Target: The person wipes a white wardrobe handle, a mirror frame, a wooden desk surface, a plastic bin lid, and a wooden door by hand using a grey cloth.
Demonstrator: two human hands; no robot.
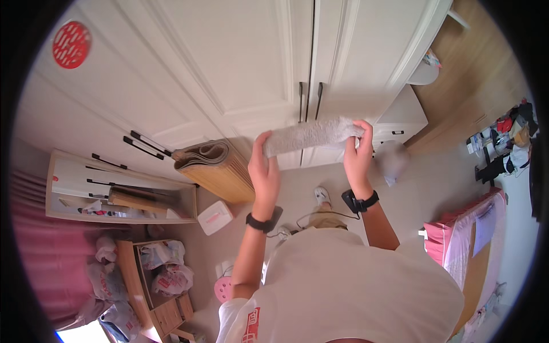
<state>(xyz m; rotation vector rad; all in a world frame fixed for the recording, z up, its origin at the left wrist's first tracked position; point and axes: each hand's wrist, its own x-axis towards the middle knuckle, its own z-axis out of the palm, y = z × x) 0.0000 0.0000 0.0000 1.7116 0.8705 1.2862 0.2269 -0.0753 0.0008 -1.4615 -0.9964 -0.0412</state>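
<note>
A long, narrow grey fluffy cloth (311, 135) is stretched between my two hands in front of the white wardrobe (257, 68). My left hand (264, 171) is closed on its left end, and my right hand (358, 157) grips the right end with the thumb and fingers. The cloth tilts slightly, its right end a little farther up. Whether it has a stiff backing cannot be made out. Both wrists wear black bands with small devices, and a thin cable hangs from them.
A rolled bamboo mat (220, 171) leans at the wardrobe's left. Below it are a white box (215, 218) and a framed mirror (123, 194). A wooden cabinet (134, 274) with plastic bags stands lower left. At right are a pink-draped bed (457, 246) and piled clothes (512, 143).
</note>
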